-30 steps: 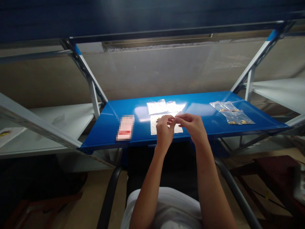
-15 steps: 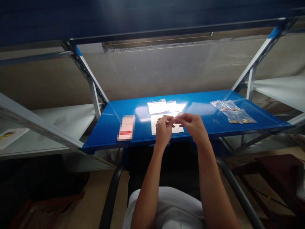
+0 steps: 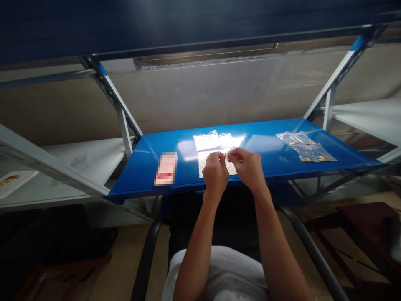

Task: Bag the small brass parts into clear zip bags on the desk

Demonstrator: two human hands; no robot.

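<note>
My left hand [image 3: 215, 172] and my right hand [image 3: 249, 166] meet over a pale cloth or sheet [image 3: 202, 170] near the table's front edge. Both are closed in a pinch, fingertips almost touching. What they hold is too small and too hidden to make out. Small yellowish bits lie on the pale sheet, partly behind my left fingers. Just beyond it, clear plastic bags [image 3: 206, 141] lie flat in strong glare.
The blue table [image 3: 266, 144] carries zip bags with small brass-coloured pieces [image 3: 317, 153] at the right and a pixelated pink-white item [image 3: 166, 168] at the left. Slanted metal posts [image 3: 120, 98] flank it. A white tray [image 3: 19, 184] sits on the left shelf [image 3: 90, 156].
Both hands have drawn slightly nearer to me, and my left hand has turned so its back shows more. The fingertips stay close together. The bags and the pink-white item have not moved.
</note>
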